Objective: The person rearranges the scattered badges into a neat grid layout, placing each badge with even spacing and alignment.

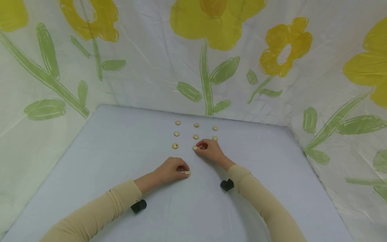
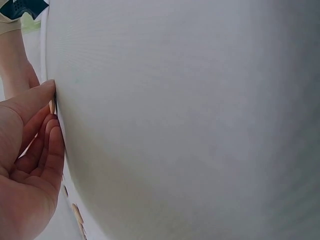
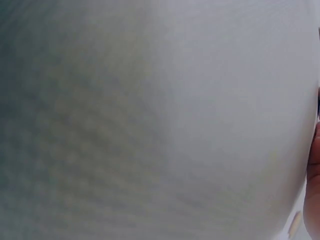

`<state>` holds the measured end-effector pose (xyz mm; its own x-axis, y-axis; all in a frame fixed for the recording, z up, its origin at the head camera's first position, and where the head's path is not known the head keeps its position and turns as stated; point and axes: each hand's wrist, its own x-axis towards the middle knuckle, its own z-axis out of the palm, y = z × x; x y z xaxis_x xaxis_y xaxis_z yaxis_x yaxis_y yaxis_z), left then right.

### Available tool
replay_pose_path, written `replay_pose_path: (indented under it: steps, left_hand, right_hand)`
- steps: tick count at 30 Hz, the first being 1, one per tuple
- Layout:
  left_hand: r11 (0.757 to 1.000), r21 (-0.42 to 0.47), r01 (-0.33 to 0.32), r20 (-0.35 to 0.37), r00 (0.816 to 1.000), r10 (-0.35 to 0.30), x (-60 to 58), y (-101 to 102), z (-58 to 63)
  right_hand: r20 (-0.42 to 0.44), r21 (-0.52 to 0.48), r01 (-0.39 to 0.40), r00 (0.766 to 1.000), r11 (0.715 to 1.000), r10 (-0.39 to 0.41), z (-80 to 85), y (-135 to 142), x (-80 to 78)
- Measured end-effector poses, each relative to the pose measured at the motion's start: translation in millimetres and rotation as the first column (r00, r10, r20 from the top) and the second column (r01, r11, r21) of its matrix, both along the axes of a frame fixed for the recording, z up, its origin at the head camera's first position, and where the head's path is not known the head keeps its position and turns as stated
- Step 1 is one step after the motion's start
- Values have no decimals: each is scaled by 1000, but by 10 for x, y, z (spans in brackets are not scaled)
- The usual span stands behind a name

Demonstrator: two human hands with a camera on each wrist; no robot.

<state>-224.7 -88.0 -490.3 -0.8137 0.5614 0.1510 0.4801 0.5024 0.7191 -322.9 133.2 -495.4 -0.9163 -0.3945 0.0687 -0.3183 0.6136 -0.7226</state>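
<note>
In the head view my left hand (image 1: 172, 169) pinches a small round wooden disc (image 1: 187, 173) with dark marks, low over the pale table. Its thumb and fingertips also close on the disc's thin edge in the left wrist view, right at the table surface. Farther forward and to the right, my right hand (image 1: 210, 150) holds a similar disc (image 1: 195, 148) between thumb and fingers. This disc lines up below the middle column of discs. A disc (image 1: 215, 138) sits just behind the right hand's knuckles. Only a sliver of the right hand (image 3: 313, 185) appears in the right wrist view.
Several matching discs lie in neat rows toward the back of the table (image 1: 121, 141), among them a left one (image 1: 175, 146) and a back middle one (image 1: 196, 125). A flower-printed curtain (image 1: 145, 77) surrounds the table. Black wrist devices (image 1: 227, 185) hang below both sleeves.
</note>
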Motion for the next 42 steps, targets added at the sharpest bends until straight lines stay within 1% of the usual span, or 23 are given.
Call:
replay_pose_path:
  steps: [9,16,22,29,35,42]
  left_hand:
    - [1000,2,1,16,1000,-1,13,21,23]
    - [1000,6,-2,16,1000,1,27,31,26]
    - [1000,20,0,14,1000,0,29,33,28]
    - [999,39,1,14,1000,-2,31,31,29]
    - [1000,27,-10,12,1000,10,34,23,37]
    - [999,29,-21,9,1000,21,33,11,33]
  right_hand:
    - [10,5,-11,1000,1000,11,12,51,14]
    - [67,-16,15,998,1000,-14,32,122,57]
    - [83,-27,10,996,1000,-8,13,186,102]
    - [99,-61,-17,995,998,23,68,260,244]
    - [89,-92,-46,995,995,54,33,357,377]
    - [107,-126,-57,992,990,71,48,430,593]
